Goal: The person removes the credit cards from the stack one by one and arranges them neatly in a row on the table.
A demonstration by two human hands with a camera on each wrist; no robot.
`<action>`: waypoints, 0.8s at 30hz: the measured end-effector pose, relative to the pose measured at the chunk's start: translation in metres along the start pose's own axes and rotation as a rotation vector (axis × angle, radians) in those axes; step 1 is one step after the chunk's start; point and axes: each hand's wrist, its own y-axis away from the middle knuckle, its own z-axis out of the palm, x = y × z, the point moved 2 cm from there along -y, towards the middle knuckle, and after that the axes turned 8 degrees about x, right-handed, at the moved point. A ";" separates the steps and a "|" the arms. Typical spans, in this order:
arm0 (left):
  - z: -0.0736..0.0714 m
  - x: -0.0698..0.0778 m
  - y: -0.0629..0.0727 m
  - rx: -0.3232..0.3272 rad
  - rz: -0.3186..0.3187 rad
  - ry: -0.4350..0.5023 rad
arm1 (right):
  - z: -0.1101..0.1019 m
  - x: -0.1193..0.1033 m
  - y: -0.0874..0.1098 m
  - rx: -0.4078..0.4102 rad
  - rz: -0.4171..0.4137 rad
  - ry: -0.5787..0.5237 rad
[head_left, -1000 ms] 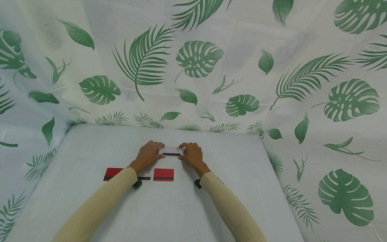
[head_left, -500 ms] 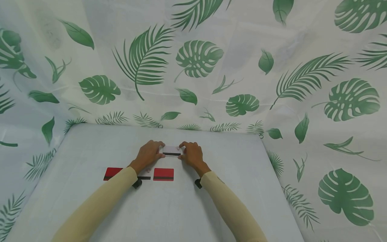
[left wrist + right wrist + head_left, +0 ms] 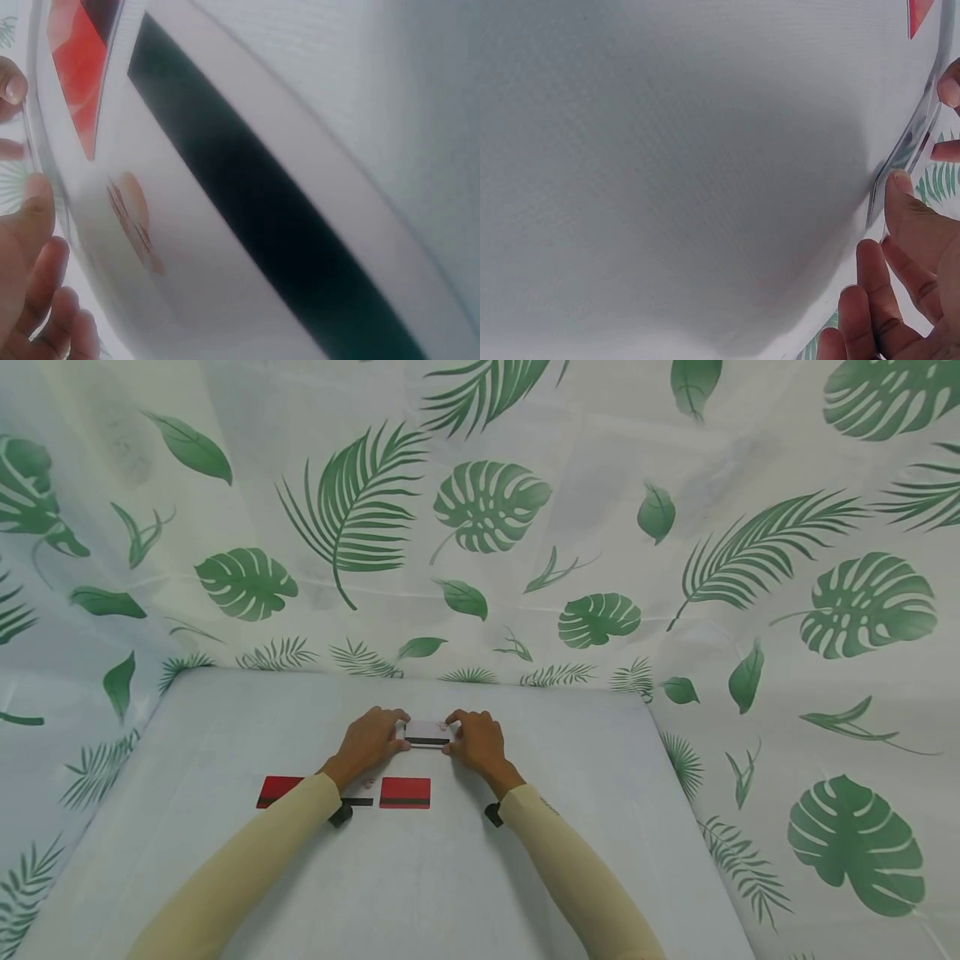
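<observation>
A white card with a black stripe (image 3: pixel 427 732) is held between both hands toward the far side of the table. My left hand (image 3: pixel 367 743) pinches its left end, thumb at the near corner and a finger at the far one. On the opposite end my right hand (image 3: pixel 480 745) grips in the same way. From the right wrist, the card (image 3: pixel 911 146) shows nearly edge-on beside the thumb. Behind the left forearm lies a second white striped card (image 3: pixel 363 792), partly hidden; it fills much of the left wrist view, its black stripe (image 3: pixel 247 202) running diagonally.
A red card with a dark stripe (image 3: pixel 406 792) lies just right of the second white card. Another red card (image 3: pixel 279 789) is at the row's left end, partly covered by the sleeve. The white-covered table (image 3: pixel 427 885) meets a leaf-printed curtain (image 3: pixel 502 585) at the back.
The head view has shifted slightly. Both hands keep their hold on the white card in nearly the same place, and the lying cards have not moved.
</observation>
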 end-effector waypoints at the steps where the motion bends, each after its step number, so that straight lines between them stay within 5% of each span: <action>1: 0.000 0.000 0.000 0.000 0.001 -0.003 | 0.000 0.000 0.000 -0.003 0.001 -0.002; 24: 0.003 0.006 0.005 -0.010 0.031 -0.003 | 0.002 0.011 0.008 0.017 -0.023 -0.012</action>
